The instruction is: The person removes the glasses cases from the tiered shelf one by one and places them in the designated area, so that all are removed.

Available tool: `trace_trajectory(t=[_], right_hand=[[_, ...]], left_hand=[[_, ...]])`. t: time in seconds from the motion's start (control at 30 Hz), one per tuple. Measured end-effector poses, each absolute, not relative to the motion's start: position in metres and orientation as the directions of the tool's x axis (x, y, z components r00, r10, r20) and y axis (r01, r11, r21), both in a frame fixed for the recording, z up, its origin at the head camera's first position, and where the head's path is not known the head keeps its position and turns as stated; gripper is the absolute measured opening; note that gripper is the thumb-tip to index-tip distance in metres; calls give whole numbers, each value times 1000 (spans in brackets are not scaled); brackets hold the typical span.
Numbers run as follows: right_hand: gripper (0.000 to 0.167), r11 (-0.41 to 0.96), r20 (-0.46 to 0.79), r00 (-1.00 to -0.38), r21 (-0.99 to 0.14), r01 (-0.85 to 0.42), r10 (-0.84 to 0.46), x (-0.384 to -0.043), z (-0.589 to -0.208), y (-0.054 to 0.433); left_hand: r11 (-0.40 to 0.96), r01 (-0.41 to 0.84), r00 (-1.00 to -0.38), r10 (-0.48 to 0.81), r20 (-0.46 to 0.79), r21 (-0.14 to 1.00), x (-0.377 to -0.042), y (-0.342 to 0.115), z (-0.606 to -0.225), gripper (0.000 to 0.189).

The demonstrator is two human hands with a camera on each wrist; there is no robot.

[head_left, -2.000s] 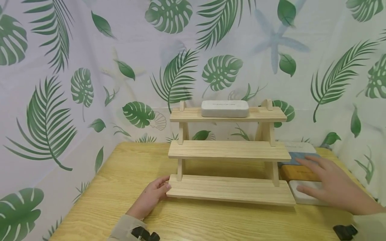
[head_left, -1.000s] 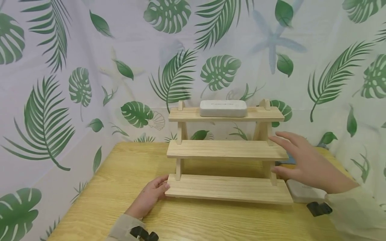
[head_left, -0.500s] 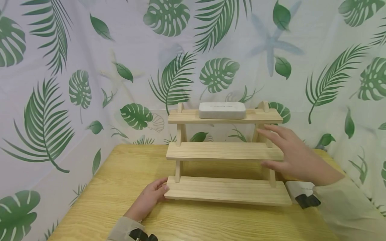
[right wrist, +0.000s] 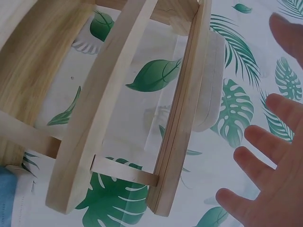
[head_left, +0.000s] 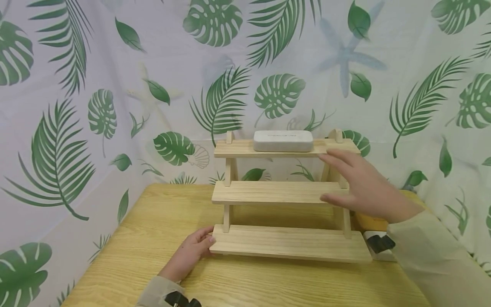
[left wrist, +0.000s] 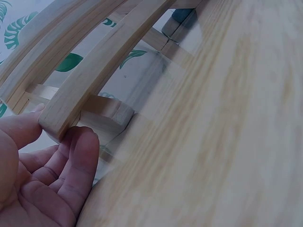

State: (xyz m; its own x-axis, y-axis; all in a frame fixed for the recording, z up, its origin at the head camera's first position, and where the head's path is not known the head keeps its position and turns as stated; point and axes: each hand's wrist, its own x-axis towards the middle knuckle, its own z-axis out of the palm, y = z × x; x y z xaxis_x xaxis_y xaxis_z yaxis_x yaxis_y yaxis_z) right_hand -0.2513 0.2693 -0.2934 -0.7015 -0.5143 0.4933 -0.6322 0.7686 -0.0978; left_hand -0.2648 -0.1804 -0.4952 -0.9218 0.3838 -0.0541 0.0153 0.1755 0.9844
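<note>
A three-tier wooden display shelf (head_left: 281, 192) stands on the table. My left hand (head_left: 192, 250) holds the left end of its lowest board; in the left wrist view the thumb lies on one side of the board end (left wrist: 71, 111) and curled fingers on the other. My right hand (head_left: 364, 185) hovers by the shelf's right side with fingers spread, covering part of the middle tier. Nothing is in that hand (right wrist: 274, 156) in the right wrist view. A white oblong case (head_left: 283, 141) with small lettering lies on the top tier, left of my right fingertips.
To the right of the shelf, an orange-brown case (head_left: 370, 222) and a white case (head_left: 383, 255) lie on the table, partly hidden by my right arm. A blue case (right wrist: 7, 191) shows in the right wrist view. Leaf-printed cloth (head_left: 161, 85) hangs behind the wooden table (head_left: 161, 217).
My right hand has moved left and up, from over the cases beside the shelf to the shelf's upper right side. The left hand keeps its hold, and the white case stays put.
</note>
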Motion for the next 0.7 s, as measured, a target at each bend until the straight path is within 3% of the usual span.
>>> trace_trajectory(t=[0.7], right_hand=[[94, 847, 397, -773, 21, -531, -494, -318, -269, 240]], left_hand=[[148, 7, -919, 391, -52, 989, -266, -181, -498, 66]])
